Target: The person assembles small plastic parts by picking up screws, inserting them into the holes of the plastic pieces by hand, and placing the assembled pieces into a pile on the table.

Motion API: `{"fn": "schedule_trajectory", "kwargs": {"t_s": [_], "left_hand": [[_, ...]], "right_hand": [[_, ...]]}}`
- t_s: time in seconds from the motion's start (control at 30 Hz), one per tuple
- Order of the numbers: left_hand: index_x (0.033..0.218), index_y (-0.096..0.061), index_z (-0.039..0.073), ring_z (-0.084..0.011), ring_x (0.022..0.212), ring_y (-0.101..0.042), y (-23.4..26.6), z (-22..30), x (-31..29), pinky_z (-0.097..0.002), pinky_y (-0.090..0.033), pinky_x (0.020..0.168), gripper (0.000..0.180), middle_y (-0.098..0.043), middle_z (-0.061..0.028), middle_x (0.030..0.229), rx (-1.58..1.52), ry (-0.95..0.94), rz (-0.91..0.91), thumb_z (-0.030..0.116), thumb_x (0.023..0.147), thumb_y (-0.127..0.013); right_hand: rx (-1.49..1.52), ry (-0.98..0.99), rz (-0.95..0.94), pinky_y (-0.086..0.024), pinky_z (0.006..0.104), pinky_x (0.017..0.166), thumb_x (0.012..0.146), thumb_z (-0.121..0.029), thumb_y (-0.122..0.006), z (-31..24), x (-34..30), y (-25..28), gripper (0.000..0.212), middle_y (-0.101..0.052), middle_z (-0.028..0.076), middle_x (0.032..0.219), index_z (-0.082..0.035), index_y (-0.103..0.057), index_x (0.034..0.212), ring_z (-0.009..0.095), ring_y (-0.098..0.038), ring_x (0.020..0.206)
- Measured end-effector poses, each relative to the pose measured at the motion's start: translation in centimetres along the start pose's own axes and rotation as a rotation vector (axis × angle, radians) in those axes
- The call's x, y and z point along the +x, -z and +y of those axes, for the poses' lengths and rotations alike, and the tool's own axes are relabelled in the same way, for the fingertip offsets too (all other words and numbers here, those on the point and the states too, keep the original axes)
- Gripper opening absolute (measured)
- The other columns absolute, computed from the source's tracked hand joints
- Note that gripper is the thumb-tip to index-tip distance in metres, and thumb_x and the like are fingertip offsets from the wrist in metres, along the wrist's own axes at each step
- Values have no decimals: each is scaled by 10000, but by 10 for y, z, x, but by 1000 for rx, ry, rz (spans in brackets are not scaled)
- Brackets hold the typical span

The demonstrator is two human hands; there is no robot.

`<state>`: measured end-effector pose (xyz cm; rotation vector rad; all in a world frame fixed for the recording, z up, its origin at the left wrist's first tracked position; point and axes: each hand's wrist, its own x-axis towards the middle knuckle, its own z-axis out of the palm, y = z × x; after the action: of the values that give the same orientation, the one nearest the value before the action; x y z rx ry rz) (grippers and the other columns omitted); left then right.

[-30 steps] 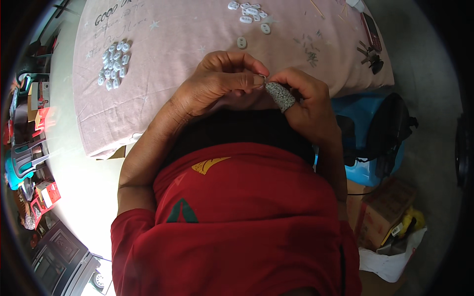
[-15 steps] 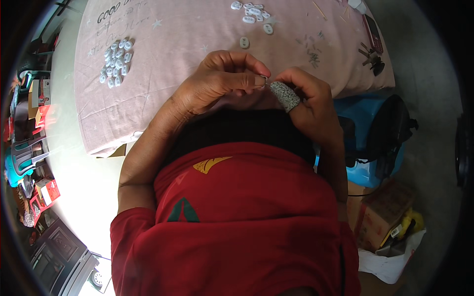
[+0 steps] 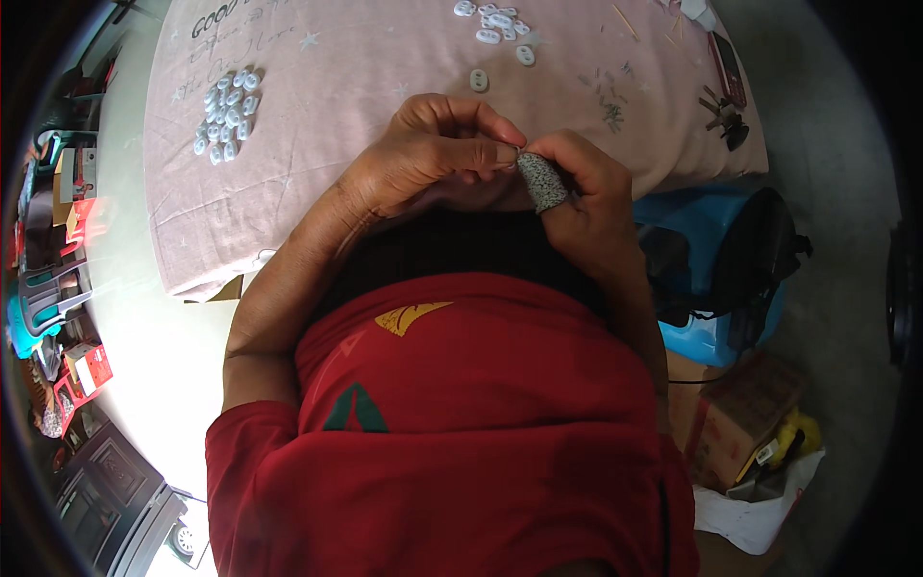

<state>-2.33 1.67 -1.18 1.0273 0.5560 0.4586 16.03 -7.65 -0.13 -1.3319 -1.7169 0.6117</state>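
Presumably light, stiff and easily dropped: one small piece (image 3: 520, 150), mostly hidden, best held by its edges. Left hand (image 3: 430, 146): fingers pinch it. Right hand (image 3: 588, 185): grip indiscernible.

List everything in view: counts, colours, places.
Tablecloth: one, pink, upper half
Oval pieces: many, white, two clusters and two singles on cloth
Slivers: many, grey, cloth's right
Sticks: several, tan, top right
Phone: one, dark red, cloth's right edge
Keys: one bunch, dark, below phone
Bulky item: one, blue and black, right of cloth
Carton: one, brown, lower right
Bag: one, white, lower right
Far-left clutter: several, mixed colours, including grey chair
Shirt: one, red, bottom centre
Finger sleeve: one, speckled grey, centre
Left hand: one, centre, pinching tiny unclear item
Right hand: one, centre, wearing sleeve
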Motion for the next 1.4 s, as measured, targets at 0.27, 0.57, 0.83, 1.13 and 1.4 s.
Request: {"fn": "schedule_trajectory", "kwargs": {"t_s": [0.27,0.57,0.83,1.13,1.4], "left_hand": [[982,-678,9,-69,679,-618,2,0,-2,-169,-495,612,170,-667,-27,808,-60,35,-29,64,825,-712],[1002,-624,3,-81,670,-609,12,6,-16,-172,-489,611,178,-650,-43,791,-246,81,50,45,835,-667],[1012,-591,23,-68,662,-536,28,6,-21,-175,-432,609,181,-611,-34,787,-352,-52,121,77,846,-640],[1060,-609,-1,-78,713,-582,12,6,-20,-197,-472,665,200,-650,-62,853,-308,-149,115,69,875,-638],[1069,-612,3,-83,737,-581,-7,7,-13,-205,-473,689,197,-647,-61,887,-252,-192,84,62,883,-629]], "right_hand": [[-99,144,49,-445,297,590,765,35,-615,-4,4,-4,147,-561,111,748,-17,-604,902,247,-574,652],[-13,126,-121,-462,310,608,774,23,-589,-10,23,5,175,-592,121,792,-7,-612,945,263,-588,668],[-483,114,-15,-496,399,761,737,-12,-559,23,68,-23,326,-633,172,933,-19,-636,1053,330,-634,858],[246,-51,65,-475,250,711,838,4,-604,19,33,-8,187,-652,51,934,-13,-609,1024,107,-593,845],[638,-190,59,-458,185,680,884,-1,-604,5,12,3,230,-665,68,1012,-7,-609,1113,60,-581,824]]}}
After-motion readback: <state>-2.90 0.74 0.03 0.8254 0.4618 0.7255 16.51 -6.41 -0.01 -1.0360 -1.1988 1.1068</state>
